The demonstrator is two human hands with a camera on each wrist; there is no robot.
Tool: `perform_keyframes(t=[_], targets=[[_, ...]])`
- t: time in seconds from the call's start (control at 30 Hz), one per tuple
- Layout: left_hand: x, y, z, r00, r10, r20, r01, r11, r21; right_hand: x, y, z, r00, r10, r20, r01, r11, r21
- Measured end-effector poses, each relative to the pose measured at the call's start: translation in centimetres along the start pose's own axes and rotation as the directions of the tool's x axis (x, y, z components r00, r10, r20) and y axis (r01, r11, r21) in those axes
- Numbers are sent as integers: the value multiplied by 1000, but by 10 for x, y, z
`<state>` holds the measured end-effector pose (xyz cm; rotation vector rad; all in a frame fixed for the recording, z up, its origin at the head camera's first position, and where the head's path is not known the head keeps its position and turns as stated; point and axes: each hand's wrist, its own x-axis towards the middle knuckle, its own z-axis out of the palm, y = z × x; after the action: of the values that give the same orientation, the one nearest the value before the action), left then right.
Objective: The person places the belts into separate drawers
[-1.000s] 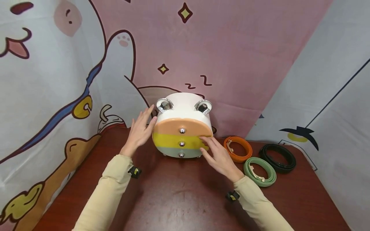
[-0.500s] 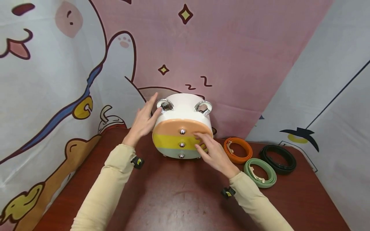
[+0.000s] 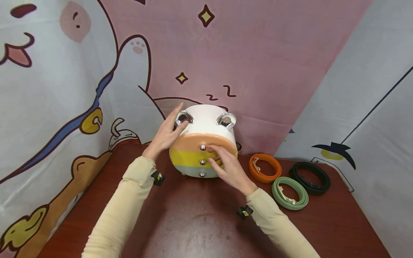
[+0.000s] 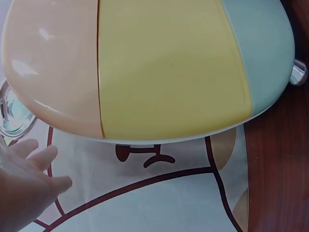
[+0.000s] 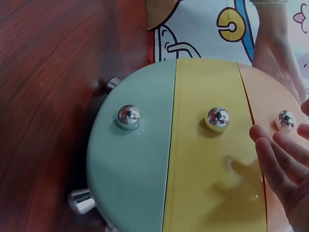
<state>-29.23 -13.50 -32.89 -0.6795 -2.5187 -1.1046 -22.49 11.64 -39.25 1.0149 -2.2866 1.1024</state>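
Head view: left grip point(image 3: 165, 134) and right grip point(image 3: 228, 166), fingers loosely parted, hold nothing; the right has come just beside the round silver top knob point(image 3: 203, 147), now reachable.

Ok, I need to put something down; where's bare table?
The widest bare table lies between left sleeve and right sleeve, in front of the striped box. Other patches lie left of the left sleeve and right of the right sleeve, nearer than the green belt. Crowded: right of the box, with the orange belt and black belt too, and its front, by the right grip.
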Motion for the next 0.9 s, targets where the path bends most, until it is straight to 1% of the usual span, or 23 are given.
perform_keyframes(t=[0.2,0.3,0.43,0.57,0.63,0.7,0.77,0.83,0.9], targets=[[6,-4,3,998,62,6,-62,997,-42,9,-2,4,1000,4,-6,-3,999,37],[7,-5,3,998,68,13,-67,995,-78,13,-2,6,1000,-5,-20,6,997,75],[6,-7,4,999,33,30,-29,990,-141,17,-1,6,999,-1,-46,7,991,137],[5,-7,4,999,-12,46,20,982,-188,21,-1,7,997,49,-51,-37,974,225],[5,-7,4,998,-23,52,33,980,-197,22,-1,7,996,86,-39,-72,958,279],[6,-7,4,998,-32,58,44,974,-221,24,-2,7,992,123,-18,-109,933,342],[7,-7,4,997,-39,69,55,965,-255,25,-2,7,987,161,1,-147,899,412],[8,-7,3,996,-45,81,67,955,-289,26,-2,8,980,199,16,-182,856,484],[9,-8,3,994,-50,97,78,943,-322,27,-3,9,972,235,20,-210,822,530]])
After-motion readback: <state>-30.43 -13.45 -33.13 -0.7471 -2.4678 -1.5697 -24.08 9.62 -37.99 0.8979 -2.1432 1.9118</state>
